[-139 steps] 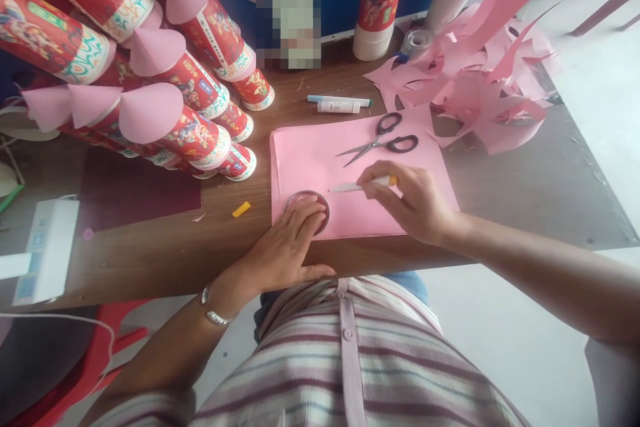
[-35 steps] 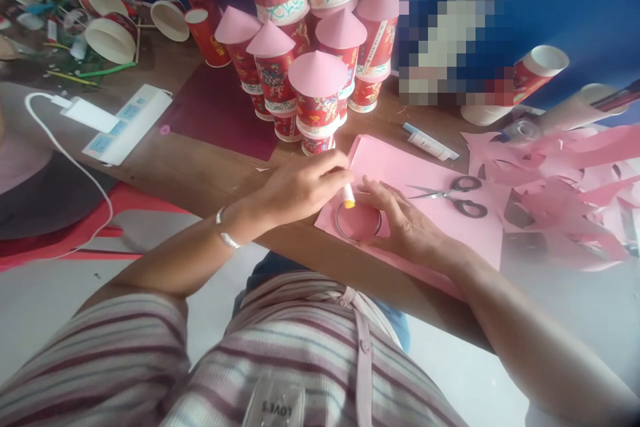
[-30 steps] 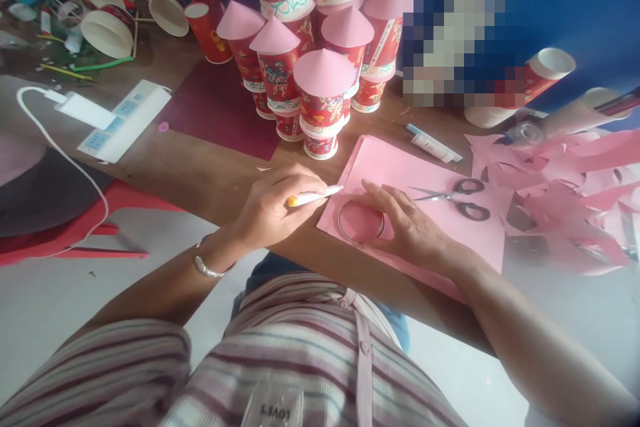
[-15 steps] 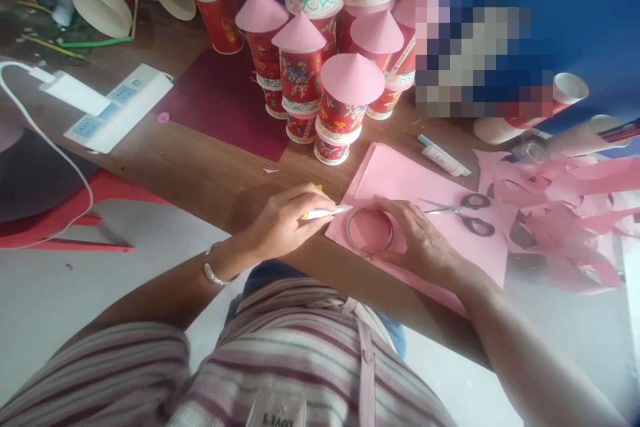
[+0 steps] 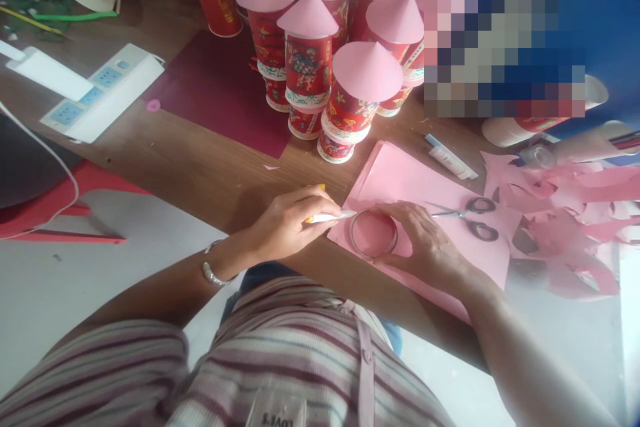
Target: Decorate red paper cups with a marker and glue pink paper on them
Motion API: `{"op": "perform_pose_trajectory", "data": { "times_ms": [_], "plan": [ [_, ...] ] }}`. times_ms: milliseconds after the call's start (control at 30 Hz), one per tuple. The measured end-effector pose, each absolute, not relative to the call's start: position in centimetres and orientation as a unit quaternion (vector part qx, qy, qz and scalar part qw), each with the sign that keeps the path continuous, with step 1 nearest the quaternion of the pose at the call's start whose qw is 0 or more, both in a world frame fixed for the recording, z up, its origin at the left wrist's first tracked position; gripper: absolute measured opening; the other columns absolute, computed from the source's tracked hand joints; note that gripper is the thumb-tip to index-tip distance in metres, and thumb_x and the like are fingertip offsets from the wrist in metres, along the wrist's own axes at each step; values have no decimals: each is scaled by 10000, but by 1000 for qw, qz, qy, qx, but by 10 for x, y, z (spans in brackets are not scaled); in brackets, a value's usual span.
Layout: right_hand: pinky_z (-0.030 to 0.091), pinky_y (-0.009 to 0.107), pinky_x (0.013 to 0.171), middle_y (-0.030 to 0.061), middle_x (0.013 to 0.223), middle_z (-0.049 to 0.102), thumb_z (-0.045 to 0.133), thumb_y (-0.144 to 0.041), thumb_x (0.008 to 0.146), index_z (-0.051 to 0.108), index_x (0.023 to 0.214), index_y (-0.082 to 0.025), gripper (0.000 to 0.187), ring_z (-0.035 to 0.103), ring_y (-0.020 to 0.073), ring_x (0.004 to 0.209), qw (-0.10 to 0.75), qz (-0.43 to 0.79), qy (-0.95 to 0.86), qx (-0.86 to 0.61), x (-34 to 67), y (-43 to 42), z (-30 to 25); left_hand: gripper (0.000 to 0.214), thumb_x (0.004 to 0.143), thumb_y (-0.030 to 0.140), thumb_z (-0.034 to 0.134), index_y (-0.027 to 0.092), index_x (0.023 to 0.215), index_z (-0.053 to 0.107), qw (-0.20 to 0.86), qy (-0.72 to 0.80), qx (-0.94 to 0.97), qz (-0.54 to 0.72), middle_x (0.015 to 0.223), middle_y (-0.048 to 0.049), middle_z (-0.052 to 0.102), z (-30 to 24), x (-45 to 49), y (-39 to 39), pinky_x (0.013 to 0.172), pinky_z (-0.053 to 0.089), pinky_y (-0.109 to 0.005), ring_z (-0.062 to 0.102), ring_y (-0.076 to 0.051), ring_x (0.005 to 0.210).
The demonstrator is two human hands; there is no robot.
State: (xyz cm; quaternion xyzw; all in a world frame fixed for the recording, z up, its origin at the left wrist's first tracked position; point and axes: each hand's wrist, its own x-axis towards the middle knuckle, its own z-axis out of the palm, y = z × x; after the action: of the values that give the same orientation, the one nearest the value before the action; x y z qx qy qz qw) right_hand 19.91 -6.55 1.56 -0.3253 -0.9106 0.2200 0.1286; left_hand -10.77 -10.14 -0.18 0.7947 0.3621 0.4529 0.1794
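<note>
My left hand is closed on a white pen with an orange end. The pen's tip touches the left rim of a clear round ring. The ring lies flat on a pink sheet of paper near the table's front edge. My right hand curls round the ring's right side, thumb and fingers pressed on its rim, holding it on the sheet. Black-handled scissors lie on the same sheet just beyond my right hand.
Red printed paper cups topped with pink cones stand stacked behind the sheet. Pink paper offcuts pile up at the right. A white tube and a marker, a dark red sheet and a white power strip lie on the wooden table.
The pen passed from my right hand to my left, and my right hand took over the ring. Over the last second the pen tip came down to the ring's left rim.
</note>
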Motion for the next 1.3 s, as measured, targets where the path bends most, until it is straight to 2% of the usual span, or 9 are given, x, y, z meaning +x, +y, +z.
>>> {"op": "perform_pose_trajectory", "data": {
  "times_ms": [100,267,600,767,900,1067,1300],
  "plan": [
    [588,568,1074,147,1366,725,771,-521,983,483,1549,-274,682,697,375,1257,126,215,-914,-321,198,-65,17,120,993,129,725,195,1090,701,179,367,800,439,957,-23,803,0,-108,-103,1039,661,-339,780,-124,882],
    [584,583,1077,156,1382,725,780,-524,979,465,1585,-271,728,690,388,1275,126,219,-917,-310,196,-64,19,120,997,146,732,198,1101,705,170,373,808,423,984,-36,805,5,-110,-109,852,660,-240,789,-122,895],
    [570,575,1091,167,1420,713,766,-560,986,459,1605,-251,757,689,374,1264,150,209,-919,-299,199,-63,10,199,957,121,774,215,1116,699,118,389,832,379,995,-9,810,12,-112,-135,824,628,-185,798,-102,869],
    [569,577,1087,168,1426,712,793,-552,965,427,1640,-255,823,696,381,1255,158,204,-919,-298,199,-64,9,169,956,136,778,216,1087,705,88,393,842,360,956,-3,816,13,-110,-145,797,639,-196,799,-107,823],
    [567,566,1092,167,1425,714,780,-560,973,450,1623,-246,794,700,373,1248,164,201,-919,-296,198,-64,9,176,954,123,771,211,1089,702,83,381,849,357,956,-6,822,13,-108,-152,775,651,-203,806,-113,819],
    [558,582,1099,161,1436,712,786,-545,968,392,1670,-266,852,693,380,1265,157,200,-921,-295,199,-64,9,151,958,124,766,208,1067,705,83,370,854,356,946,-4,822,15,-104,-157,769,656,-206,806,-112,801],
    [552,573,1095,168,1399,726,774,-567,974,463,1614,-241,783,694,381,1261,155,203,-920,-298,199,-64,9,146,941,113,782,191,1045,716,88,368,853,360,930,-2,820,17,-100,-161,772,647,-206,799,-110,784]
  ]
}}
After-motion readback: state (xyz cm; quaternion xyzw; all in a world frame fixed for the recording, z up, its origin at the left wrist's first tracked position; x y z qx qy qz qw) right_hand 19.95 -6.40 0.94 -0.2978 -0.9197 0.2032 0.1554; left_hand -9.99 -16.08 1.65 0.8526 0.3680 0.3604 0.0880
